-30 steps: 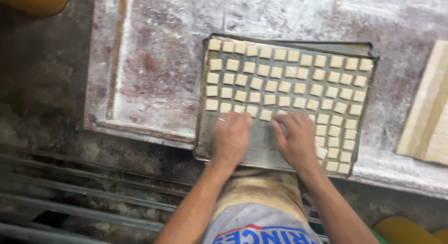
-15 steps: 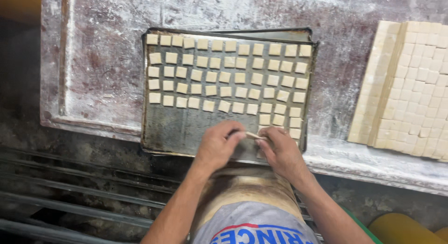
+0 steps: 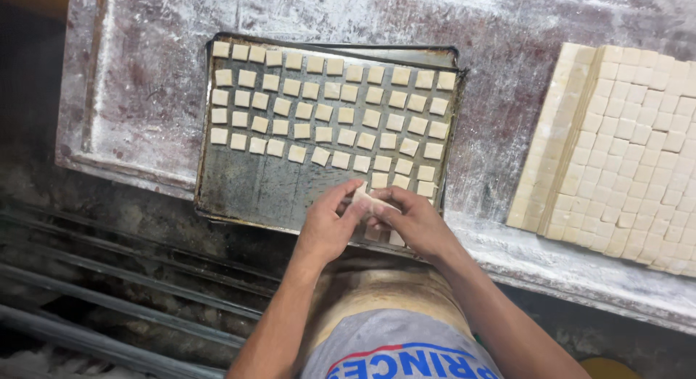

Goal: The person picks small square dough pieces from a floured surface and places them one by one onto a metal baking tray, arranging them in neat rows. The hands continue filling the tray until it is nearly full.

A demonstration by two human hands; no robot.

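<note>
A dark metal baking tray (image 3: 254, 190) lies on a floured worktop, with several small square dough pieces (image 3: 326, 111) set out in rows across its far and right parts. My left hand (image 3: 326, 227) and my right hand (image 3: 417, 223) meet over the tray's near edge. Together they pinch a small stack of dough squares (image 3: 368, 200) between their fingertips. The near left part of the tray is bare metal.
A large slab of cut dough squares (image 3: 623, 147), stacked in layers, lies on the floured worktop (image 3: 507, 60) to the right of the tray. Dark metal rails (image 3: 109, 277) run below the worktop's near edge at the left.
The view has shifted, so the tray now sits further left and the dough slab shows more. My hands have come together and lifted a small stack of squares off the tray.
</note>
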